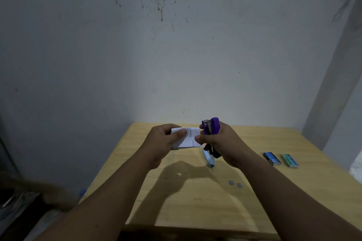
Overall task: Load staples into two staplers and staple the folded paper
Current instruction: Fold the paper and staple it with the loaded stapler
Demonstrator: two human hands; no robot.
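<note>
My left hand (161,142) holds a folded white paper (189,137) with printed text, raised above the wooden table (195,201). My right hand (223,143) grips a purple stapler (211,126) upright, its mouth at the paper's right edge. A light blue stapler (208,159) lies on the table just below my hands, partly hidden by the right hand.
Two staple boxes, one blue (271,158) and one green (290,160), lie at the table's right side. Two small grey staple strips (235,184) sit nearer the front. A stained wall stands close behind the table.
</note>
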